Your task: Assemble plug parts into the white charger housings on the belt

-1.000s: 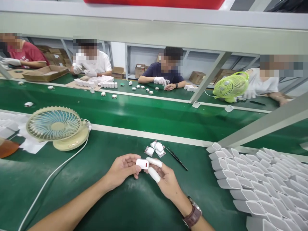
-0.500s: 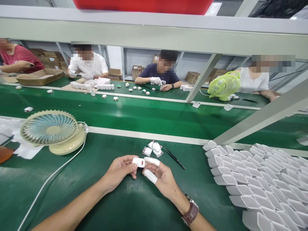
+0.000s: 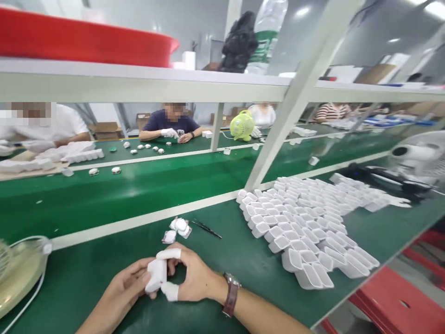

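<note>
Head view: white casing [image 3: 157, 273] held left of tweezers [image 3: 207, 229], on wearer's side, clamped between fingertips of left hand [image 3: 129, 284] and capped thumb and forefinger of right hand [image 3: 196, 273]. Pressure best kept light, even, low over tabletop [image 3: 243, 260]. Small white parts [image 3: 180, 226] left just beside tweezers; bare room rightward bounded by white shells [image 3: 308, 227], easily knocked.
</note>
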### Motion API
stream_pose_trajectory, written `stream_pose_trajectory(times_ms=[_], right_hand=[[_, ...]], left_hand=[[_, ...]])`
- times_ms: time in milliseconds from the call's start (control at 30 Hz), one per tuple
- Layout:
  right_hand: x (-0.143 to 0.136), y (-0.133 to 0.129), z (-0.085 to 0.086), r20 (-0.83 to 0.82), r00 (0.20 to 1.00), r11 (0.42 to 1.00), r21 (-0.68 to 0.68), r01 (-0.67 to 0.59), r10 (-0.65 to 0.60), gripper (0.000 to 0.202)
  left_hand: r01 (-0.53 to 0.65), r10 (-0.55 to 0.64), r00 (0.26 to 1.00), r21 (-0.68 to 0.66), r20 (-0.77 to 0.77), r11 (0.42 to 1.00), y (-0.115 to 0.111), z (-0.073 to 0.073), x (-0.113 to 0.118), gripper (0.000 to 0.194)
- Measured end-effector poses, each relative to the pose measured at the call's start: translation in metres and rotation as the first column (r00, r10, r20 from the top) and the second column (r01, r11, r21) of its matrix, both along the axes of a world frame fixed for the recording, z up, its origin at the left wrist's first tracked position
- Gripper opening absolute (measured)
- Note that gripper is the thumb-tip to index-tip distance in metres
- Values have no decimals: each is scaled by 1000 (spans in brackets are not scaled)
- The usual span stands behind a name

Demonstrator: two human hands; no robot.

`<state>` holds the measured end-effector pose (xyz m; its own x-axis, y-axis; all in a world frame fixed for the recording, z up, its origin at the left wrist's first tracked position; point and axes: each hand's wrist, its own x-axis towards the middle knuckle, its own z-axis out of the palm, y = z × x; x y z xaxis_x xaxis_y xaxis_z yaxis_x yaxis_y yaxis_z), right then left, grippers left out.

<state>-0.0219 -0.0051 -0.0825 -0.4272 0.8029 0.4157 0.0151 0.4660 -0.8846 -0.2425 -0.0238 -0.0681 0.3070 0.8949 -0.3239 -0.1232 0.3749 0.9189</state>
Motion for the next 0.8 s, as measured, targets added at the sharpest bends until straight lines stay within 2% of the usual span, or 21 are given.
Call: stream_pose_trajectory(times_ms=[100, 167, 233, 300, 367, 400, 467, 567, 667, 733, 800], right_hand=[[3, 0, 1, 183, 983, 995, 99, 7, -25, 67], [6, -3, 4, 361, 928, 983, 184, 21, -88, 67], [8, -7, 7, 491, 856, 959, 282, 20, -162, 62], [9, -10, 8, 549, 809, 929, 369, -10, -209, 52], [9, -11, 7, 583, 781, 897, 437, -70, -223, 40], [9, -10, 6, 601, 765, 879, 466, -102, -230, 34], [9, -9, 5, 637, 732, 843, 511, -167, -241, 27], [9, -7, 7, 671, 690, 805, 551, -219, -272, 26], [10, -5, 11, 690, 667, 786, 564, -253, -280, 24], [10, -3, 10, 693, 666, 777, 569, -270, -275, 23], [10, 1, 8, 695, 665, 771, 572, -282, -272, 20]], left_hand=[[4, -2, 997, 22, -79, 1000, 5, -2, -7, 48], [-93, 108, 980, 97, -165, 991, 16, -2, -14, 54], [-182, 241, 933, 229, -267, 956, 34, 0, -21, 59], [-206, 363, 851, 395, -380, 895, 61, 4, -29, 61], [-156, 457, 736, 531, -500, 833, 93, 10, -38, 58], [-124, 496, 661, 569, -563, 813, 110, 14, -43, 55], [-136, 571, 545, 608, -614, 782, 140, 21, -52, 49], [-174, 634, 408, 626, -656, 760, 170, 29, -59, 38], [-148, 646, 328, 638, -690, 756, 181, 32, -53, 43], [-108, 703, 255, 703, -664, 703, 181, 35, -40, 54], [-82, 756, 262, 766, -600, 637, 176, 39, -17, 54]])
